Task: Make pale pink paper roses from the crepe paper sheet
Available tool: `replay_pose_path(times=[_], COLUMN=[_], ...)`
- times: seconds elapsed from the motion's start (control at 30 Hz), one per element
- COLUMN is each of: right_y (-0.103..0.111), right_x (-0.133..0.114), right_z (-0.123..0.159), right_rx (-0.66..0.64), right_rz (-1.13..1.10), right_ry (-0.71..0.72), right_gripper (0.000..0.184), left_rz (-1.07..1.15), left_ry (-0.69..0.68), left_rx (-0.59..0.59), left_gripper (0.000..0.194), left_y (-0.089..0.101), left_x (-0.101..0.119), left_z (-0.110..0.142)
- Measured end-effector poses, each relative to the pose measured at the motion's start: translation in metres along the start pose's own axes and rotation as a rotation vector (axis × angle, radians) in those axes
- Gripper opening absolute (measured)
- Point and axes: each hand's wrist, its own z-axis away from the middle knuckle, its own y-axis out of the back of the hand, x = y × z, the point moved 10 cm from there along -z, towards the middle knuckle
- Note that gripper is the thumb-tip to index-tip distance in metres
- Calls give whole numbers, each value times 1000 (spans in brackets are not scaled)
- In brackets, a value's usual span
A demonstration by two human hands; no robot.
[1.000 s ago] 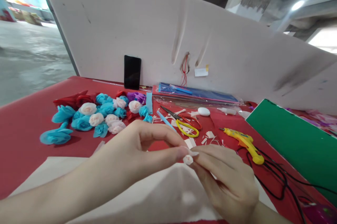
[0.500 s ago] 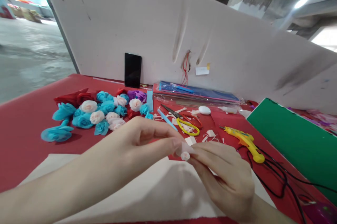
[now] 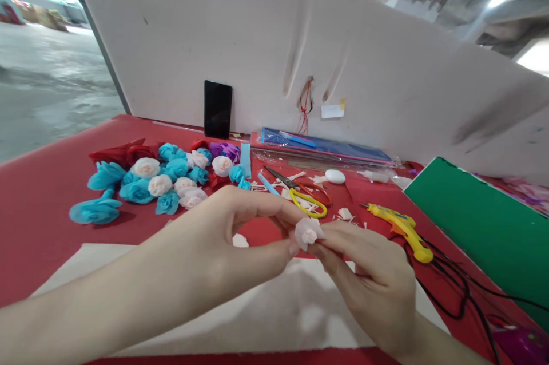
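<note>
A small pale pink paper flower (image 3: pixel 309 234) is held up between my two hands, its rolled centre facing me. My left hand (image 3: pixel 240 233) pinches the flower's left edge between thumb and fingertips. From the other side, my right hand (image 3: pixel 369 279) grips it low down with thumb and forefinger. Both hands hover over a large off-white sheet (image 3: pixel 274 319) lying on the red table. Just behind the fingers are yellow-and-red-handled scissors (image 3: pixel 306 202) among pale paper scraps (image 3: pixel 345 214).
Blue, pink, red and purple paper flowers (image 3: pixel 175 169) cluster at the left. To the right lie a yellow glue gun (image 3: pixel 401 229) with black cables and a green board (image 3: pixel 480 227). A black phone (image 3: pixel 217 109) leans on the white partition (image 3: pixel 193 22).
The flower has been raised slightly and turned, so its outer petal now spreads more visibly around the centre. Both hands still hold it. The view has shifted a little.
</note>
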Motion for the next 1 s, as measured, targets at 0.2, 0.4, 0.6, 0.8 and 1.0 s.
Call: replay_pose_path(times=[0.2,0.4,0.6,0.8,1.0], right_y=[-3,-6,-7,-14,-21], right_x=[4,0,-4,0,12], right_z=[-2,0,2,5,7], right_rx=[-33,-60,-69,-194,-286], right_rz=[-16,-36,44,-70,-189], right_ry=[-35,-31,-31,-135,-305], right_gripper=[15,20,25,22,25], left_rz=[11,37,-28,-91,-45], left_ry=[-4,11,10,-67,-62], left_rx=[-36,5,86,69,1], left_gripper=[14,6,6,12,11], left_y=[-3,-3,-1,0,-5], left_x=[8,11,10,16,15], left_z=[-4,-4,-4,-4,-9])
